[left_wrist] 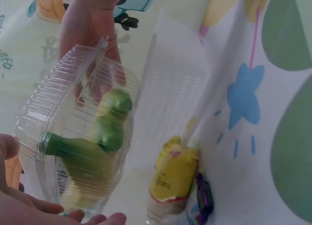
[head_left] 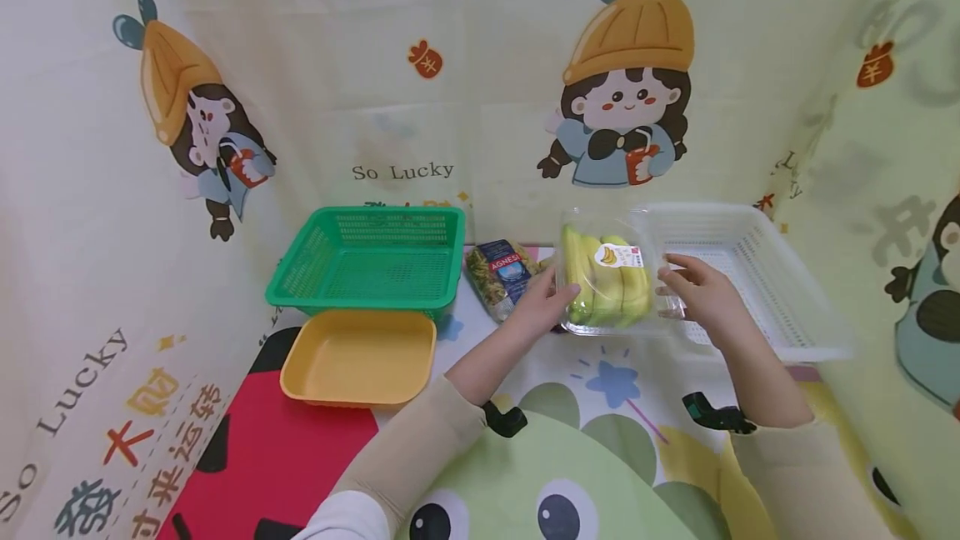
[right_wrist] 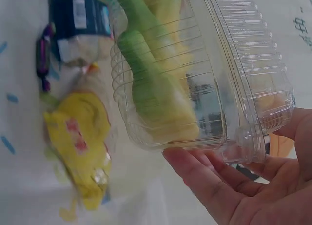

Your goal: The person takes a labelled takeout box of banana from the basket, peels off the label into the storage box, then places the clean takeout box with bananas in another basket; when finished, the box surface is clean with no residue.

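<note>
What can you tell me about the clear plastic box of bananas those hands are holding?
The clear ribbed plastic clamshell box is closed and holds a bunch of yellow-green bananas. A small white sticker with a banana picture and a red patch sits on its lid. It is tilted up with the lid toward the camera, in front of the white perforated plastic basket. The left hand holds its left edge and the right hand its right edge.

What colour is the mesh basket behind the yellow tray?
Green; the basket shows best in the head view.
</note>
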Motion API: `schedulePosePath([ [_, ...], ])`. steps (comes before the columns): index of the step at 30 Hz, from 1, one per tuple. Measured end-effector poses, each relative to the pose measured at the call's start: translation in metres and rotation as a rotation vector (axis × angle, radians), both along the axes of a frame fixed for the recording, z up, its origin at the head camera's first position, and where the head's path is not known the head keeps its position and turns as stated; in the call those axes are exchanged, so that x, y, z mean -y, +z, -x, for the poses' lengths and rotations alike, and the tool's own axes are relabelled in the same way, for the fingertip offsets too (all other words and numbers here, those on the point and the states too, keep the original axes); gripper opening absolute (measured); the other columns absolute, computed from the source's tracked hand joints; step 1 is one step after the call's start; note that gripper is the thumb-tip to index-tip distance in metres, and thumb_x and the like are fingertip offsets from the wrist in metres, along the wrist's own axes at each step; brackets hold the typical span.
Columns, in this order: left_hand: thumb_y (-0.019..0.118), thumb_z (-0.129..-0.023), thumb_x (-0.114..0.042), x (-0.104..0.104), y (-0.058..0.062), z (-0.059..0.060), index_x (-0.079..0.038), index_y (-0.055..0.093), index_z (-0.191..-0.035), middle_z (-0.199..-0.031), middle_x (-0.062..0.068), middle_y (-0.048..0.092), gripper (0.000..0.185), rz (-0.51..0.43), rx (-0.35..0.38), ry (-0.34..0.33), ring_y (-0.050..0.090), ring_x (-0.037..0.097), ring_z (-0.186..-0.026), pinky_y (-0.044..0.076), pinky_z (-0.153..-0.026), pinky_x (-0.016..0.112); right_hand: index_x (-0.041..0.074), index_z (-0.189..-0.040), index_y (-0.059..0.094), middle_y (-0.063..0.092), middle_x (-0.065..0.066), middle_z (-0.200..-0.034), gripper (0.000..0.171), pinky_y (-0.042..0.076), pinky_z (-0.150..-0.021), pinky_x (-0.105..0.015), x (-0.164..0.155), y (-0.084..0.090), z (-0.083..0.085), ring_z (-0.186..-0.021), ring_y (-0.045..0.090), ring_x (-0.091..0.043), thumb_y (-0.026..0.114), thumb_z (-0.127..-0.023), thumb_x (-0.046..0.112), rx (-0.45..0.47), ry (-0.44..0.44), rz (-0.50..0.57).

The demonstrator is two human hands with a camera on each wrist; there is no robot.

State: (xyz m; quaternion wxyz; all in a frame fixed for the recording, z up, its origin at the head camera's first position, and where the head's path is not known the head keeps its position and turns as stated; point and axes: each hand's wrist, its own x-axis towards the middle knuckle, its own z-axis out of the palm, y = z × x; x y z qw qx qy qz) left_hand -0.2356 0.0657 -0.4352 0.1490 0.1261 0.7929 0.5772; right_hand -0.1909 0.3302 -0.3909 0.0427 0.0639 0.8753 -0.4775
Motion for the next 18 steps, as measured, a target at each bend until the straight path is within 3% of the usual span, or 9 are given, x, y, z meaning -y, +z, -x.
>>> schedulePosePath([
  [3,0.054,-0.097,-0.052,0.013,-0.005,-0.005,-0.033,0.025,-0.157,-0.163,0.010,0.022,0.070,-0.026,0.031,0.002,0.042,0.035,-0.140,0.044,-0.107,0.051,0.013,-0.157,0.027,0.042,-0.029,-0.148,0.073,0.058,-0.085,-0.045,0.013,-0.007,-0.003,-0.127,0.048,-0.044,0.045,-0.100,0.054,-0.007,-0.011,0.001],
  [11,0.058,-0.094,-0.054,0.044,-0.012,-0.020,-0.027,0.011,-0.160,-0.166,0.008,0.017,0.085,-0.107,0.091,0.011,0.031,0.037,-0.147,0.034,-0.115,0.055,0.020,-0.158,0.025,0.046,-0.027,-0.144,0.070,0.054,-0.074,-0.030,0.043,-0.020,-0.011,-0.123,0.052,-0.041,0.045,-0.100,0.053,-0.048,0.013,0.000],
  [14,0.061,-0.093,-0.052,0.052,-0.015,-0.026,-0.034,0.009,-0.160,-0.165,0.010,0.018,0.086,-0.155,0.125,0.014,0.036,0.039,-0.143,0.045,-0.105,0.056,0.021,-0.159,0.023,0.046,-0.026,-0.143,0.071,0.054,-0.075,-0.030,0.052,-0.025,-0.015,-0.124,0.052,-0.041,0.046,-0.100,0.053,-0.046,0.028,0.019],
  [18,0.061,-0.094,-0.047,0.063,-0.021,-0.032,-0.046,0.010,-0.156,-0.163,0.011,0.025,0.080,-0.197,0.150,0.008,0.056,0.036,-0.124,0.057,-0.087,0.049,0.023,-0.159,0.020,0.045,-0.025,-0.140,0.073,0.057,-0.075,-0.032,0.064,-0.031,-0.020,-0.124,0.051,-0.041,0.048,-0.099,0.053,-0.039,0.041,0.058],
])
